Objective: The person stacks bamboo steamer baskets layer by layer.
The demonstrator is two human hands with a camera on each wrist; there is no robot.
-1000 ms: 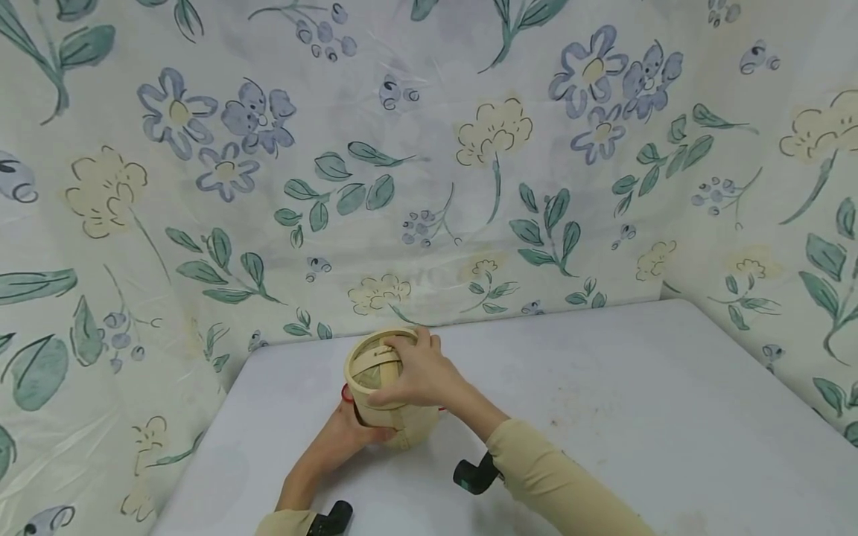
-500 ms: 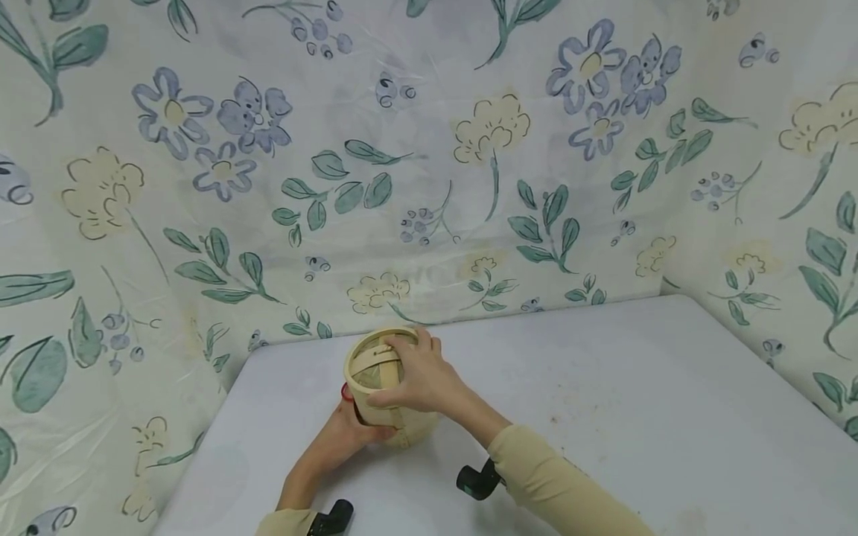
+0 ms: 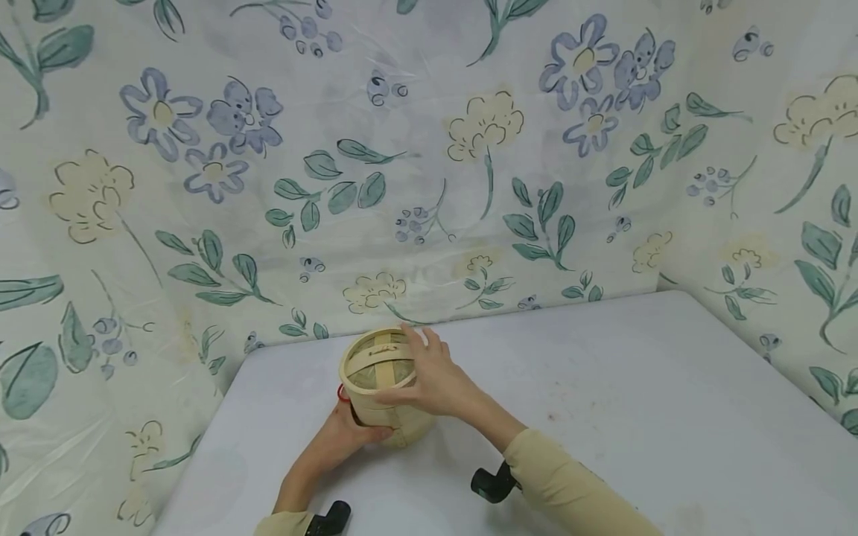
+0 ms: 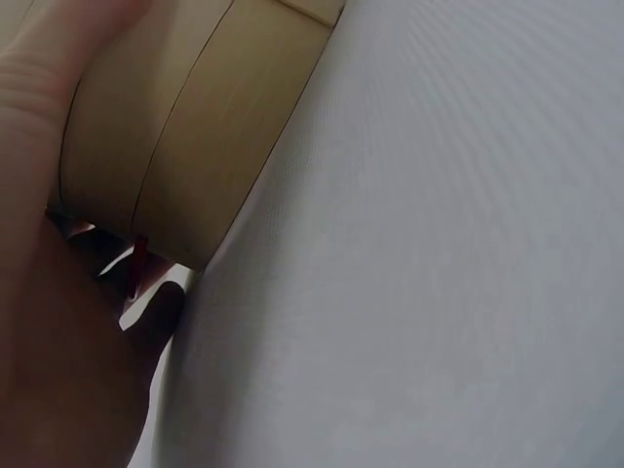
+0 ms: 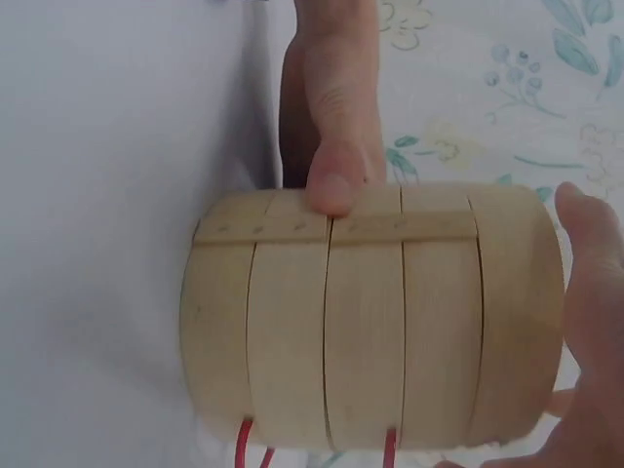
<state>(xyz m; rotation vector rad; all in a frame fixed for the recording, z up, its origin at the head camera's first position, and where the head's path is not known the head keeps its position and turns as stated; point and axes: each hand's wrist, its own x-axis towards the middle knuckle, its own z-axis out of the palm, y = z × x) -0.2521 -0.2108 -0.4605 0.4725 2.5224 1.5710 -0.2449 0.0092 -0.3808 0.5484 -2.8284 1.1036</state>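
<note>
A small round bamboo steamer [image 3: 389, 417] with a banded lid [image 3: 383, 368] stands tilted near the table's back edge, its top facing up and left. My left hand [image 3: 340, 438] grips it low on the left side. In the right wrist view, that hand's thumb [image 5: 334, 185] presses the pale slatted side. My right hand [image 3: 439, 381] spreads over the right of the lid, its thumb at the near rim and its fingertips at the far rim. Red cord [image 5: 390, 448] hangs from the side. In the left wrist view, the left fingers [image 4: 156, 317] are partly hidden behind the steamer.
The white tabletop [image 3: 603, 402] runs right and forward of the steamer, with small brown specks on it. Floral cloth [image 3: 429, 149] hangs behind and at both sides. Black wrist mounts [image 3: 494, 482] sit by both sleeves.
My right hand has slid right over the lid, its fingers moving off the middle band toward the rim. More of the lid shows. The steamer and left hand have stayed in place.
</note>
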